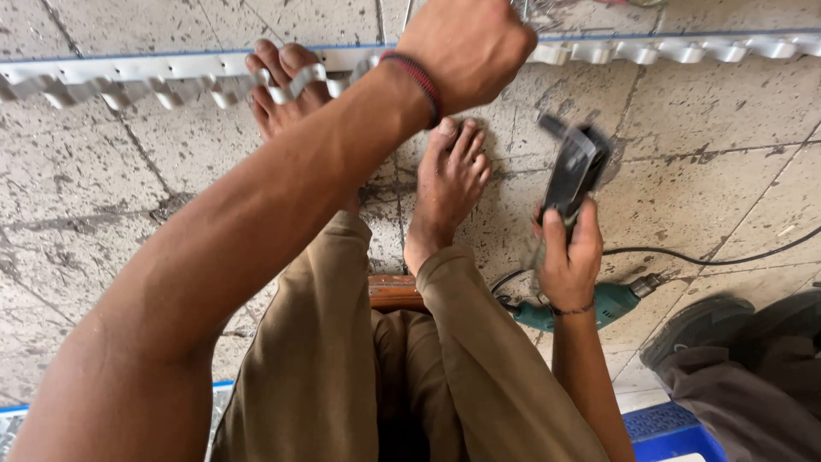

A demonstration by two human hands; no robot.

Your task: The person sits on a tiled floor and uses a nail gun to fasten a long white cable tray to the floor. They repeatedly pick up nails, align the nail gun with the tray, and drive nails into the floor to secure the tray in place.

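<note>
My left hand [466, 51] is curled into a fist over the strip [154, 81], the long pale metal rail with bent tabs that lies across the floor [103, 188] just beyond my toes. The fingers are folded out of sight under the knuckles, so I cannot tell whether they pinch the rail or only press on it. My right hand [569, 261] is wrapped tight round the grip of a dark tool [575, 171], its head blurred above my fingertips; it looks like a hammer or a punch, but the blur leaves me unsure.

To do this well I judge I should keep the left fingers pressing the strip flat, close beside the spot being worked but clear of the tool's path, let my left foot [286, 90] pin the rail on the far side of that fist, and bring the tool down square, not slanting, so the tabs don't bend crooked.

Count: one strip, running edge to edge; one dark tool in my right fingers; one green drill [599, 306] lying just below that wrist, its cord [735, 257] trailing away; two bare feet, the right foot [449, 184] between my two hands; one blue crate [671, 432] near my right elbow; one other person's sleeve [744, 389] at the right edge.
</note>
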